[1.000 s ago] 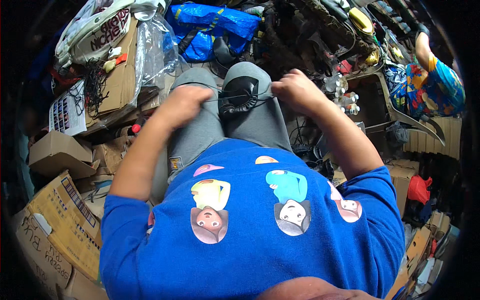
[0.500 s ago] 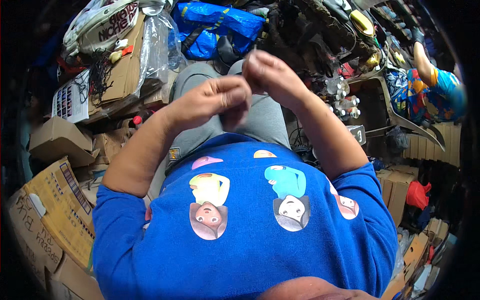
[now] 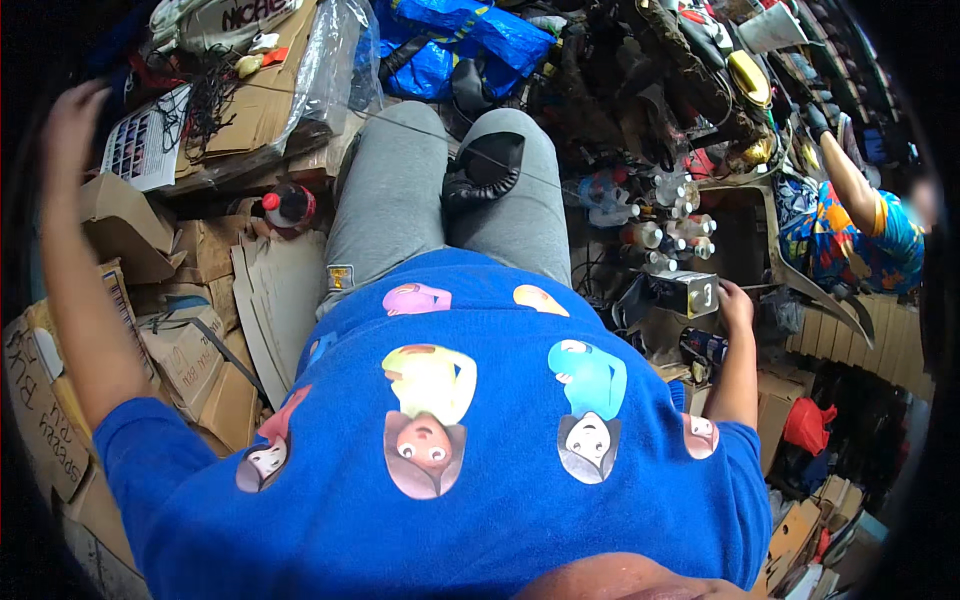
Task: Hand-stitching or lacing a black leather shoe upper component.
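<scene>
My left hand (image 3: 72, 125) is far out at the upper left, above the cardboard, its fingers smeared by motion. Over at the right, my right hand (image 3: 736, 303) has its fingers drawn together beside a grey metal box (image 3: 690, 295); what they hold is too small to make out. Between my grey-trousered thighs lies a black shoe (image 3: 490, 168) with a ridged or stitched edge. A thin dark thread (image 3: 415, 128) runs slantwise across my legs and past the shoe; where its ends lie I cannot tell.
Cardboard boxes (image 3: 130, 225) and a red-capped bottle (image 3: 288, 207) crowd my left. A blue bag (image 3: 470, 45) lies ahead. Several small bottles (image 3: 670, 230) stand at right, near a curved blade-like piece (image 3: 840, 310). Another person's arm (image 3: 850, 165) reaches in at far right.
My hands, close together over my lap before, have swung wide apart to left and right. The black shoe and the thread across my legs now show.
</scene>
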Demonstrator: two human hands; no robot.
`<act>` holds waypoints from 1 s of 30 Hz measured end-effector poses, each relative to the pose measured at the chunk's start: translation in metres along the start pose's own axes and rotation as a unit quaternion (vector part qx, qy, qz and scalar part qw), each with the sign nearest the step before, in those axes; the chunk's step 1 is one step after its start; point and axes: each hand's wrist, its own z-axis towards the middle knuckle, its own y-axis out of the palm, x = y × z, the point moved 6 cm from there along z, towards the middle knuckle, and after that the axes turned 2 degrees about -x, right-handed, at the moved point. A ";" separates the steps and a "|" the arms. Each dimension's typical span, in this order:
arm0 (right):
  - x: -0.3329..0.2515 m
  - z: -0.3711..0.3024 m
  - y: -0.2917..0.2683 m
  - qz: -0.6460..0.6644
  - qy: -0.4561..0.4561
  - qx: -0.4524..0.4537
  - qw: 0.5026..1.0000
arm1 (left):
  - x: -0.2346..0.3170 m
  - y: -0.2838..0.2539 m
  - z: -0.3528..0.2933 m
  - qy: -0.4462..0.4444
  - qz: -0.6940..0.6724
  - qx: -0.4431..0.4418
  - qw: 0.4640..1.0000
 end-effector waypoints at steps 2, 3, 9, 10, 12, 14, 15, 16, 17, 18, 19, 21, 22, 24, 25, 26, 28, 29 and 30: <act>-0.070 0.013 0.037 0.048 -0.103 -0.172 0.978 | 0.126 0.016 -0.037 0.181 -0.293 -0.027 0.939; -0.141 -0.006 0.029 0.099 -0.221 -0.175 0.954 | 0.192 0.041 -0.057 0.219 -0.397 -0.082 0.888; -0.388 -0.079 -0.051 0.312 -0.427 -0.114 0.841 | 0.409 0.049 -0.152 0.382 -0.558 -0.289 0.678; -0.399 -0.079 -0.051 0.311 -0.426 -0.113 0.842 | 0.420 0.055 -0.153 0.365 -0.582 -0.316 0.655; -0.414 -0.076 -0.057 0.360 -0.432 -0.108 0.820 | 0.435 0.064 -0.144 0.349 -0.604 -0.340 0.630; -0.420 -0.072 -0.056 0.324 -0.448 -0.101 0.827 | 0.445 0.069 -0.148 0.382 -0.561 -0.432 0.594; -0.423 -0.071 -0.056 0.289 -0.462 -0.094 0.833 | 0.445 0.070 -0.147 0.381 -0.561 -0.432 0.594; -0.424 -0.071 -0.056 0.289 -0.463 -0.096 0.832 | 0.444 0.067 -0.147 0.367 -0.571 -0.459 0.574; -0.427 -0.074 -0.058 0.278 -0.483 -0.092 0.825 | 0.443 0.067 -0.148 0.352 -0.579 -0.485 0.553; -0.429 -0.076 -0.058 0.267 -0.502 -0.088 0.818 | 0.445 0.071 -0.148 0.351 -0.580 -0.486 0.553; -0.430 -0.077 -0.058 0.266 -0.502 -0.089 0.818 | 0.448 0.073 -0.148 0.351 -0.592 -0.494 0.532; -0.431 -0.078 -0.056 0.266 -0.505 -0.099 0.815 | 0.451 0.078 -0.150 0.349 -0.605 -0.502 0.509; -0.431 -0.077 -0.054 0.265 -0.505 -0.099 0.816 | 0.451 0.080 -0.151 0.320 -0.613 -0.526 0.495; -0.425 -0.070 -0.038 0.329 -0.447 -0.162 0.816 | 0.451 0.081 -0.153 0.291 -0.621 -0.550 0.478; -0.423 -0.071 -0.032 0.328 -0.447 -0.163 0.816 | 0.450 0.080 -0.154 0.272 -0.625 -0.557 0.474; -0.420 -0.071 -0.024 0.361 -0.423 -0.171 0.813 | 0.449 0.081 -0.154 0.253 -0.630 -0.564 0.470; -0.415 -0.072 -0.012 0.436 -0.384 -0.184 0.793 | 0.451 0.082 -0.155 0.251 -0.631 -0.566 0.468; -0.414 -0.073 -0.010 0.436 -0.384 -0.185 0.793 | 0.451 0.083 -0.156 0.250 -0.630 -0.568 0.466; -0.413 -0.075 -0.013 0.423 -0.406 -0.138 0.798 | 0.452 0.083 -0.157 0.250 -0.631 -0.569 0.465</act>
